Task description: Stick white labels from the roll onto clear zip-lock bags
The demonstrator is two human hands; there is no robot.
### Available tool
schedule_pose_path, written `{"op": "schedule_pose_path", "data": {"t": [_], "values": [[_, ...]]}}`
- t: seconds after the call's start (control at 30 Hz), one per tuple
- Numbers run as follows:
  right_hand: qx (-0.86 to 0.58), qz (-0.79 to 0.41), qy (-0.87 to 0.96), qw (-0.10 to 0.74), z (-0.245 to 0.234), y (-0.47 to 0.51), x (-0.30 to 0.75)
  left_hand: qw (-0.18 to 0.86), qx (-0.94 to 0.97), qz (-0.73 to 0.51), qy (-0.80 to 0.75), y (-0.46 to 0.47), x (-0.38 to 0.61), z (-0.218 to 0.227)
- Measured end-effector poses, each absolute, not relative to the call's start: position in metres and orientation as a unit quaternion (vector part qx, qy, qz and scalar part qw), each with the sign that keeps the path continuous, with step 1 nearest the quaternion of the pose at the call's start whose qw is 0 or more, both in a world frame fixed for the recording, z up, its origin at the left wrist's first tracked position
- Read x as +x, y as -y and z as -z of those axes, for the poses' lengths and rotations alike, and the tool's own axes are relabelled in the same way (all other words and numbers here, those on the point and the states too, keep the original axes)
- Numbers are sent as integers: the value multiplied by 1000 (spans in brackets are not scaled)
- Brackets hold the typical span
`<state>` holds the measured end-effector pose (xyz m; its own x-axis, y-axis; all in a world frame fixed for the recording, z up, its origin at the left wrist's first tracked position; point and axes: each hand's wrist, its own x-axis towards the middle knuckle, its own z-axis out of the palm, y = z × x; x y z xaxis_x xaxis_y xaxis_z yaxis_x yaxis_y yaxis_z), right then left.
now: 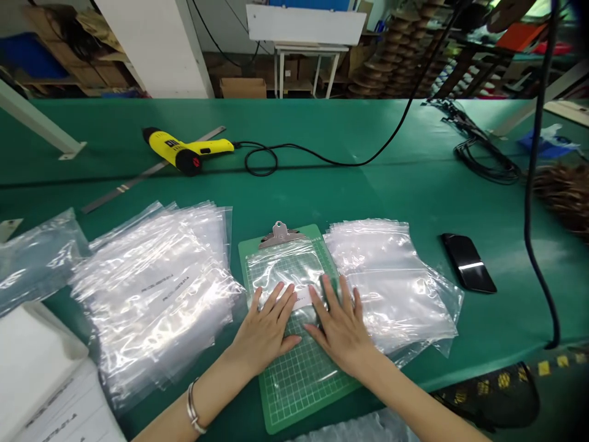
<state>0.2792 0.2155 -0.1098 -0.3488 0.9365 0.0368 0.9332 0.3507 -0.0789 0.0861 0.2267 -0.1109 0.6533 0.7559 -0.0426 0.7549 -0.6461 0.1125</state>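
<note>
Both my hands lie flat on a clear plastic bag [289, 264] that rests on a green gridded cutting mat [294, 402]. A metal clip [280, 234] sits at the mat's top edge, over the bag's upper end. My left hand [267, 331] has its fingers stretched out on the bag's left part. My right hand [341, 328] is spread on the right part. Between the fingertips shows a small white label [302, 298] with dark print, too small to read. One pile of printed clear bags [161, 301] lies left of the mat, another pile of clear bags [391, 282] right of it.
A yellow heat gun [184, 150] and a steel ruler [110, 195] lie at the back left; the gun's black cord runs right. A black phone [468, 263] lies at right, with bundled cables [483, 153] beyond. Printed white sheets [69, 405] are at the lower left.
</note>
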Motion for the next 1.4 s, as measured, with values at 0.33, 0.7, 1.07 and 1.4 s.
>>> {"op": "schedule_pose_path", "data": {"t": [0.33, 0.7, 1.07, 1.4], "values": [[-603, 12, 796, 55, 128, -204, 303, 134, 736, -124, -653, -292, 81, 69], [-521, -566, 544, 337, 75, -249, 281, 373, 726, -293, -498, -296, 51, -31], [-427, -594, 591, 342, 37, -247, 191, 116, 582, -531, -605, -291, -48, -61], [-481, -396, 736, 264, 71, -287, 92, 14, 617, -328, -715, -258, -79, 60]]}}
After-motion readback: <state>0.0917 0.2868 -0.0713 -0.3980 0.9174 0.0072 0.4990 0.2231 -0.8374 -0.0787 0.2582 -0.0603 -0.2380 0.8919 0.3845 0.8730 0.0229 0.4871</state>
